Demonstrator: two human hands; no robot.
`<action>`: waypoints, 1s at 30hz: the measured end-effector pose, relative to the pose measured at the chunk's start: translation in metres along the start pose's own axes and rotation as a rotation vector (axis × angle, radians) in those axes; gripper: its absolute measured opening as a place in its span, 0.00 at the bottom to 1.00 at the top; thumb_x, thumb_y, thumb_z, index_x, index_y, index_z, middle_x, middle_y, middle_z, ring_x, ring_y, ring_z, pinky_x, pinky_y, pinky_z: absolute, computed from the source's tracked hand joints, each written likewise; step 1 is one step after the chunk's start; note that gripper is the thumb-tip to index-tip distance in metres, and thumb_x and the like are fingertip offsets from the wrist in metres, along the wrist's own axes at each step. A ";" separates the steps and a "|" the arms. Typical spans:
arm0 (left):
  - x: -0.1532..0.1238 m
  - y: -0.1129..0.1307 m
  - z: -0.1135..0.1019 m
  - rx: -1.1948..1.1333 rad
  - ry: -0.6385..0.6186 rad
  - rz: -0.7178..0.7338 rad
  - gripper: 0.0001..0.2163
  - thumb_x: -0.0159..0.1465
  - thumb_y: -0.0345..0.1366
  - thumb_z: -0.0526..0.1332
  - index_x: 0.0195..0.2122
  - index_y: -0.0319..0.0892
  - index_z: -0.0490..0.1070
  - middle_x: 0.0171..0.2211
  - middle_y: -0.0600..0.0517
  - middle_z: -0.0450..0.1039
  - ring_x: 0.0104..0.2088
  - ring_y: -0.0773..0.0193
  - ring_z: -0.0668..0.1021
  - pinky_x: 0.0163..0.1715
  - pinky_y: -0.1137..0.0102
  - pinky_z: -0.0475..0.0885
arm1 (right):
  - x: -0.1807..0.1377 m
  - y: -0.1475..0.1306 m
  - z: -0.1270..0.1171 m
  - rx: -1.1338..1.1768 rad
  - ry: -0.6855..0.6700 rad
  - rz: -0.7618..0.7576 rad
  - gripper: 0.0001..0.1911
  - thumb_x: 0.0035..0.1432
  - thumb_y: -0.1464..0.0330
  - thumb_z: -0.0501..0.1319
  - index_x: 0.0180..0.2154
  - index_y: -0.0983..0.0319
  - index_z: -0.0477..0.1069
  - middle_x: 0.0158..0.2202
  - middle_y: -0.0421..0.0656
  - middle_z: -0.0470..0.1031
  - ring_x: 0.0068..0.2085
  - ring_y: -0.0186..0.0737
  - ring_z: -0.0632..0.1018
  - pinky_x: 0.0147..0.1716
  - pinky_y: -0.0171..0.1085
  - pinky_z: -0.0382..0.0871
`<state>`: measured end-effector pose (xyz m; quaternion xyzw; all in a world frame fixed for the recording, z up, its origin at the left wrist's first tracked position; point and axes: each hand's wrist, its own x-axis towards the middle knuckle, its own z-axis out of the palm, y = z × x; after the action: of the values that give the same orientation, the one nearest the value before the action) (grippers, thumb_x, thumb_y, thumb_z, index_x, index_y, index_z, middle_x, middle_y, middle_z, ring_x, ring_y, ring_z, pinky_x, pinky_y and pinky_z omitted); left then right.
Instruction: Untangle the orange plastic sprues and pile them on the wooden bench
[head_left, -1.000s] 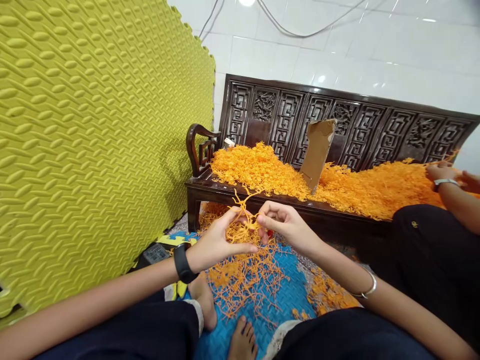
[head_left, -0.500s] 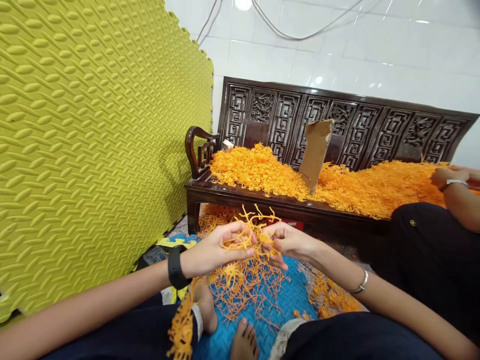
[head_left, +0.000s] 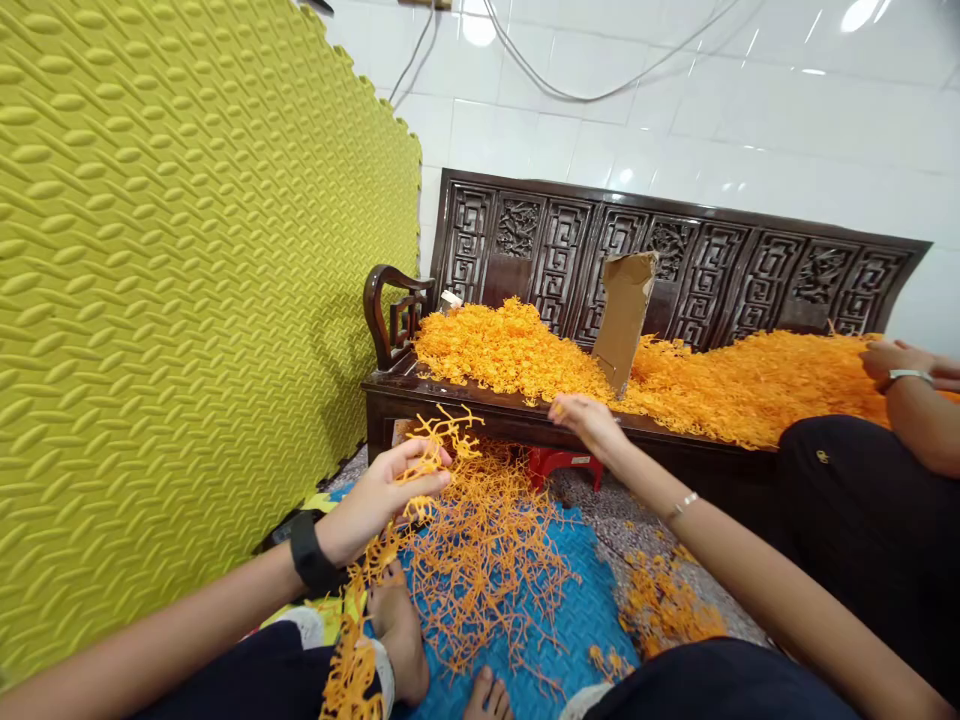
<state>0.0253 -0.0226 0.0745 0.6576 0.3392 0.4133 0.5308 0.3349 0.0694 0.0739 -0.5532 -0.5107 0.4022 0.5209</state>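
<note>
My left hand (head_left: 386,492), with a black band on the wrist, is closed on a branched orange plastic sprue (head_left: 442,440) held above the blue mat. My right hand (head_left: 589,420), a thin bangle on its wrist, is stretched out to the front edge of the dark wooden bench (head_left: 450,385), right at the heap of orange plastic pieces (head_left: 517,350). Its fingers are curled down and I cannot make out whether they hold anything. A tangle of bare orange sprues (head_left: 487,540) lies on the blue foam mat (head_left: 592,610) in front of my feet.
A yellow-green foam mat (head_left: 187,270) stands upright at the left. A cardboard piece (head_left: 624,315) leans against the bench back. Another person's dark-clad leg (head_left: 862,510) and hand with a bracelet (head_left: 892,365) are at the right. A red stool (head_left: 559,462) sits under the bench.
My hands have come apart. The right hand let go of the sprue and reached forward to the bench's orange heap, while the left hand moved down and left with the sprue.
</note>
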 end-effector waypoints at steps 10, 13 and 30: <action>0.005 -0.014 0.009 0.096 -0.101 -0.017 0.10 0.55 0.41 0.62 0.34 0.41 0.65 0.32 0.53 0.67 0.32 0.67 0.70 0.29 0.74 0.64 | 0.081 -0.004 -0.048 0.028 0.326 0.150 0.16 0.60 0.64 0.55 0.48 0.65 0.64 0.46 0.47 0.68 0.43 0.40 0.72 0.40 0.43 0.70; 0.006 -0.012 0.014 0.104 -0.103 -0.021 0.10 0.55 0.41 0.62 0.33 0.41 0.65 0.33 0.53 0.67 0.32 0.66 0.70 0.29 0.74 0.64 | 0.082 -0.004 -0.055 0.067 0.280 0.094 0.17 0.60 0.65 0.55 0.50 0.65 0.62 0.47 0.47 0.67 0.43 0.40 0.73 0.40 0.43 0.70; 0.006 -0.013 0.015 0.187 -0.100 0.070 0.10 0.55 0.38 0.61 0.33 0.40 0.64 0.30 0.55 0.65 0.31 0.65 0.70 0.34 0.70 0.65 | -0.080 -0.027 0.069 -0.174 -0.860 -0.096 0.24 0.45 0.50 0.62 0.32 0.66 0.70 0.26 0.44 0.76 0.24 0.34 0.76 0.25 0.33 0.68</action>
<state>0.0412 -0.0206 0.0613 0.7355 0.3263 0.3649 0.4684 0.2515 -0.0001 0.0840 -0.3531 -0.7382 0.5266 0.2304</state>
